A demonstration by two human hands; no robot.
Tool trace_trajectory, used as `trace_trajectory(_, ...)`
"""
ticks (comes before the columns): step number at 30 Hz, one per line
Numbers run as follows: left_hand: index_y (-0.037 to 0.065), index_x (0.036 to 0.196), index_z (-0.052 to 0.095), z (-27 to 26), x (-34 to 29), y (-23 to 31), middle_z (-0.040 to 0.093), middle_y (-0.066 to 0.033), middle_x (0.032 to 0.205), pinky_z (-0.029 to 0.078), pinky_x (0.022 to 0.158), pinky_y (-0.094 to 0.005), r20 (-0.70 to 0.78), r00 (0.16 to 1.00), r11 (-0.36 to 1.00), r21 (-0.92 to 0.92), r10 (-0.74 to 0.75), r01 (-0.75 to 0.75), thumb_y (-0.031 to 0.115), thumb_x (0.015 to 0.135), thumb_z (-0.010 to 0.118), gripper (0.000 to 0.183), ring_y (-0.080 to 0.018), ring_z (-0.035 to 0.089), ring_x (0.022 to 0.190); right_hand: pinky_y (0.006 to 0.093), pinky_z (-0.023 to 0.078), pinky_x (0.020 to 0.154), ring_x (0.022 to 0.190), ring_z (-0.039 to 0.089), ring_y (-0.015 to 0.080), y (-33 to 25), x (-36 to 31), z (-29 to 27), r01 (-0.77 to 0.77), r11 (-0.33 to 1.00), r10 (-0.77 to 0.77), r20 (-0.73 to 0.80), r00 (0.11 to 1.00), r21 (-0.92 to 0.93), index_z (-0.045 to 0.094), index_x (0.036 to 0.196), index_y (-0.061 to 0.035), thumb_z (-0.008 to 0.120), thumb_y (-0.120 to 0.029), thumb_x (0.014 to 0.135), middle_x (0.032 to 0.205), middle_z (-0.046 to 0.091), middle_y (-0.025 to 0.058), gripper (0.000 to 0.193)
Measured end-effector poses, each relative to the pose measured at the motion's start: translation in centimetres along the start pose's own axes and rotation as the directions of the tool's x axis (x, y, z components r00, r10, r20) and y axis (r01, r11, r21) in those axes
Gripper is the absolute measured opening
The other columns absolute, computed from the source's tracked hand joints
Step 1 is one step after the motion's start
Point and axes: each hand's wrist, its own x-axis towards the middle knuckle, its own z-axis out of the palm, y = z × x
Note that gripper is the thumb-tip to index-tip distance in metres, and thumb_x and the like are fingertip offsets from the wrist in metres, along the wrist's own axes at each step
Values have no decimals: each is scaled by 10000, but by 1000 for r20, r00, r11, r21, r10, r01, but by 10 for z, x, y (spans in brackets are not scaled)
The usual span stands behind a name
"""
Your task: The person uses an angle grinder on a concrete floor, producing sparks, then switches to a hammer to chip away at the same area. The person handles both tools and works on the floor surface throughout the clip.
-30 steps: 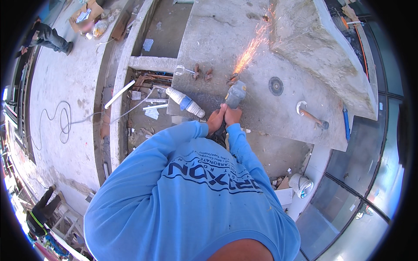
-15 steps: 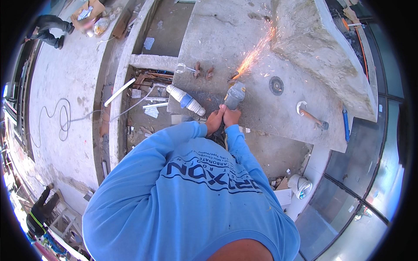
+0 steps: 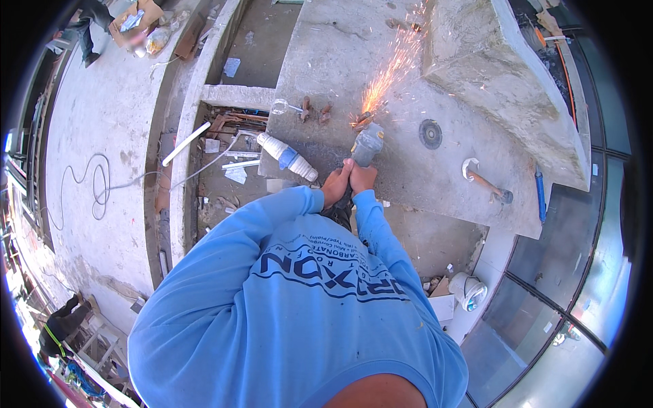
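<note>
My left hand [image 3: 337, 185] and my right hand [image 3: 362, 177] are side by side, both wrapped around the body of an angle grinder [image 3: 368, 141]. The grinder's yellow-and-grey head points away from me over the concrete slab [image 3: 435, 183]. Just past the head lies a small rusty metal piece [image 3: 360, 122], and orange sparks [image 3: 392, 75] spray from there toward the far right. The grinder's wheel itself is hidden. To the left of the hands rests a white wrapped roll with a blue band [image 3: 288, 157]. Right of the grinder a dark round disc [image 3: 430, 134] lies flat.
Rusty metal bits [image 3: 304, 109] lie on the slab. To the right are a wooden-handled hammer [image 3: 486, 183], a blue tube [image 3: 540, 194] and a white bucket [image 3: 468, 291]. A grey cable [image 3: 102, 187] snakes across the left floor. Other people [image 3: 60, 330] appear at the left edges.
The grinder's head has shifted slightly, and the sparks now fly more steeply away from me. My hands keep their hold. At the far upper left, another person's legs have moved.
</note>
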Motion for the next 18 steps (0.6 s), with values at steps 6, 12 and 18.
trace_trajectory(6,-31,1135,511,1,-9,5,612,-132,816,498,549,-317,-23,1000,1000,5,8,-8,662,886,245,783,-194,609,641,313,470,590,658,572,137,-2,-6,0,1,1000,-1,-20,1000,-30,653,824,41,738,-120,695,770,649,80,223)
trace_trajectory(12,-37,1204,496,-1,-30,28,606,-167,1012,471,789,-337,15,994,992,55,-112,111,665,884,243,812,-230,599,899,332,482,637,699,591,174,-3,-11,-1,14,998,-15,-14,1000,-58,629,889,62,743,-131,675,812,651,117,310)
trace_trajectory(18,-41,1222,490,-5,-22,12,584,-169,1097,432,867,-335,10,998,994,84,-65,64,673,881,236,831,-228,562,999,339,485,658,729,598,188,-6,-18,1,-3,1000,2,-13,1000,-28,619,906,64,738,-113,672,838,648,130,316)
